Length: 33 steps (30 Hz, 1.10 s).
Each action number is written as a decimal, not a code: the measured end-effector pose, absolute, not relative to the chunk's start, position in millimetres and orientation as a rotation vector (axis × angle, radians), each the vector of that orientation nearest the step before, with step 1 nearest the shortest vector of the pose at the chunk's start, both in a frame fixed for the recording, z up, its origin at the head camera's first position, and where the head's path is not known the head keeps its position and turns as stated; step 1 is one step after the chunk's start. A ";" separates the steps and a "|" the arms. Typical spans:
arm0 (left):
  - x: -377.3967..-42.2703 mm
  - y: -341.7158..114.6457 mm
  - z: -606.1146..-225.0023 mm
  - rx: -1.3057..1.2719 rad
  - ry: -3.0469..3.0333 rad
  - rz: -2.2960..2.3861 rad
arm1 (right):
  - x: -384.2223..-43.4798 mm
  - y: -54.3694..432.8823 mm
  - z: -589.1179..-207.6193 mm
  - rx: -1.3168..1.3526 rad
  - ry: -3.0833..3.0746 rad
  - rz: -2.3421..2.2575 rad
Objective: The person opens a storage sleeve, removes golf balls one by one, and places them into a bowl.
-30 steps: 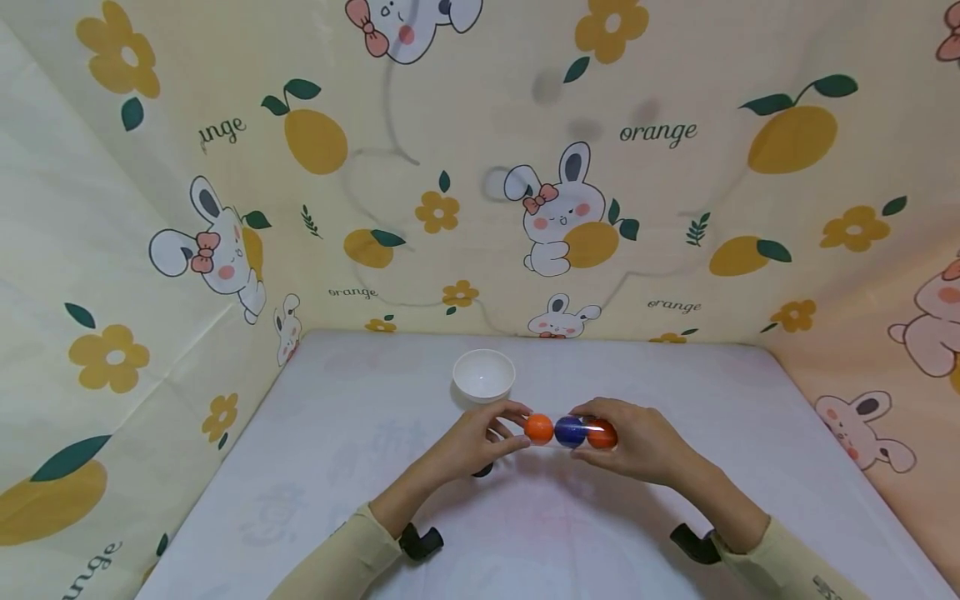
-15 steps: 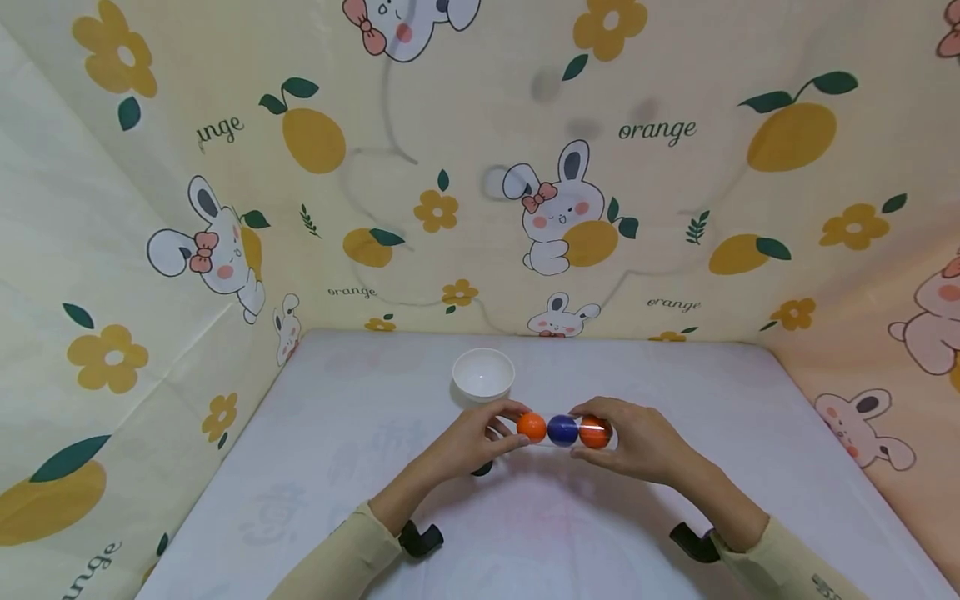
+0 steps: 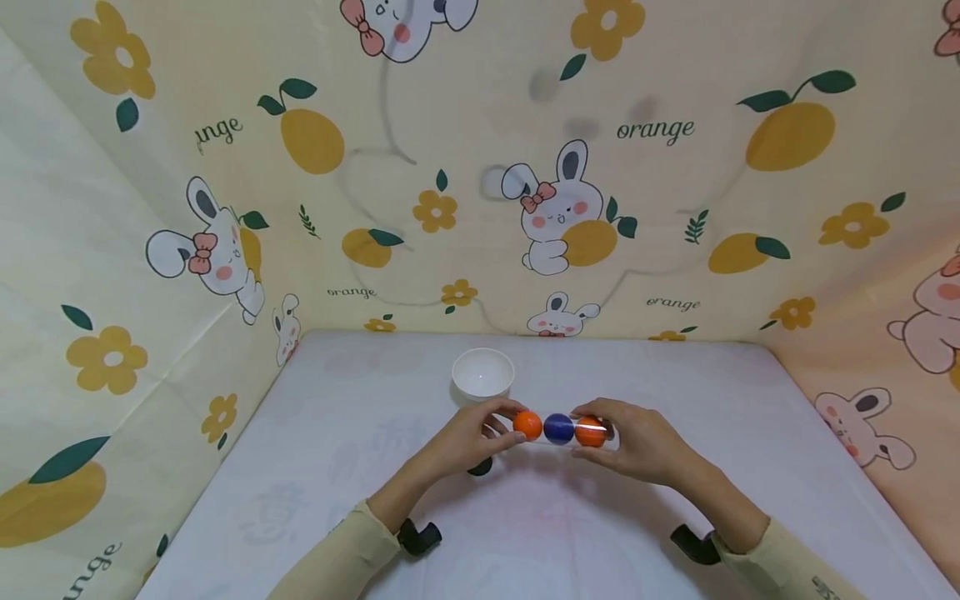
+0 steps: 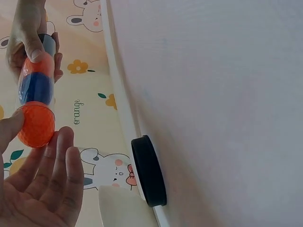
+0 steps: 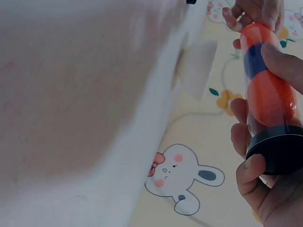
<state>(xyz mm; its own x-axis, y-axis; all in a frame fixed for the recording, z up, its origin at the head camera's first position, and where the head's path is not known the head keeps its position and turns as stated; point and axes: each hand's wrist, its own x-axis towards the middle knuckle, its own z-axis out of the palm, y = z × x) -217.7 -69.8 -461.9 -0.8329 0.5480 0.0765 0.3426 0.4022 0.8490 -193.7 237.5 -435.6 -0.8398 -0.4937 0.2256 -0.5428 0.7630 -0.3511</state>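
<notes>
A clear tube (image 5: 259,126) with a black end cap (image 5: 279,151) is held sideways above the table. Inside it, in a row, are an orange ball (image 3: 591,432) on the right and a dark blue ball (image 3: 558,428) in the middle. At the tube's left end sits another orange ball (image 4: 37,124). My right hand (image 3: 641,440) grips the tube near the capped end, thumb and fingers around it. With thumb and fingertips, my left hand (image 3: 465,437) pinches the left orange ball at the mouth; the other fingers (image 4: 73,177) are spread out below it.
A white bowl (image 3: 483,374) stands on the white table (image 3: 360,375) behind my left hand. Below that hand lies a round black lid (image 4: 149,170). A patterned cloth (image 3: 465,167) forms the walls at the back and sides.
The three balls have shifted left along the tube, leaving a gap at the capped end. The left orange ball now sits deeper between my left thumb and fingers. My right hand stays about still.
</notes>
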 end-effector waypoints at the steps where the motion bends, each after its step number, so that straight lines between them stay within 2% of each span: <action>1: -217.9 -70.4 -462.0 0.792 2.445 1.402 | -193.9 237.5 -435.7 0.835 -2.838 0.620; 18: -230.9 -88.3 -454.1 0.780 2.543 1.450 | -196.4 238.5 -435.9 0.837 -2.844 0.638; 33: -256.7 -99.3 -457.4 0.570 2.812 1.345 | -195.6 239.9 -438.4 0.957 -2.747 0.640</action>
<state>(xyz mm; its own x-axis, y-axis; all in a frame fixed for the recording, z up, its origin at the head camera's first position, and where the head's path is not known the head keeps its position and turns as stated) -256.7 -99.3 -457.4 -0.9350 0.3075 0.1767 0.3306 0.5750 0.7484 -195.6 239.9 -438.4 -0.7818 -0.5537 0.2868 -0.6234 0.7034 -0.3414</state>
